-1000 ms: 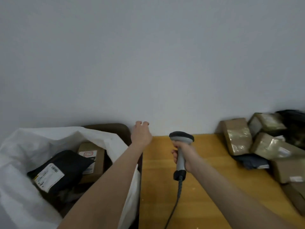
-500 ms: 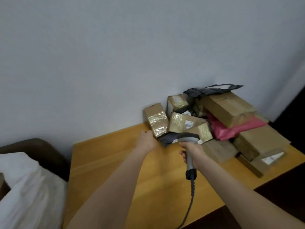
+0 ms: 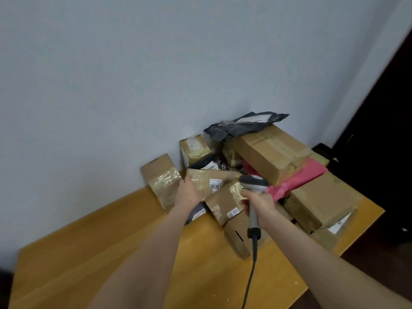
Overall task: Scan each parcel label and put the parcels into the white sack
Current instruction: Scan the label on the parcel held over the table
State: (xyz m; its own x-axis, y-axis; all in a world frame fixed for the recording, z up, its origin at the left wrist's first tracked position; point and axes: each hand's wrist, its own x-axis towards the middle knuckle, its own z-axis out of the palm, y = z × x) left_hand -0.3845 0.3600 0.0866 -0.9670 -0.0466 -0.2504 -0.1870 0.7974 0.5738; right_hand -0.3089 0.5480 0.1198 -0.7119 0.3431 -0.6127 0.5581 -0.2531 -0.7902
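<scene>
While the right hand grips the scanner, the labelled parcel lies crosswise between both hands, the left hand touching its end, grip unclear.

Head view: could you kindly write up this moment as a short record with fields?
Left hand: grips the left end of the tape-wrapped brown cardboard parcel, which bears a barcode label
Right hand: holds the grey handheld barcode scanner, with its head close to that label
Pile: large brown cardboard box with a dark grey plastic mailer on top and a pink plastic mailer below it
Surface: yellow wooden table
White sack: not in view
</scene>
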